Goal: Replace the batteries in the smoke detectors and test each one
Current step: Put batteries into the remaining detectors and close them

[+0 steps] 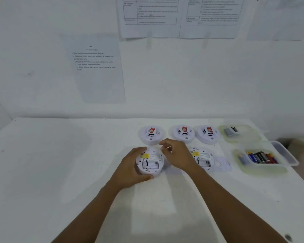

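The white table meets the wall along its far edge. Its right edge slants toward us just past two plastic tubs. The broadest open stretch of tabletop lies to our left and close in front, around our forearms.

Our left hand grips the open smoke detector round its left rim, fingers curled at the far side and thumb at the near side. This detector lies back-up near the table's middle with its battery bay showing. Our right hand hovers at its far right rim, fingers curled and thumb near forefinger. We cannot tell whether it pinches anything.

The right side is crowded. Past our right wrist, and partly hidden by it, a second open detector lies back-up. A loose cover plate lies against its right side.

Beyond our hands three face-up detectors sit in a row near the far edge, each with a red tag on top: the left closed detector, the middle closed detector and the right closed detector. The left one lies just beyond our right fingers.

Further right, the near tub holds a row of batteries. The far tub behind it holds a few dark cells. Printed sheets hang on the wall above.
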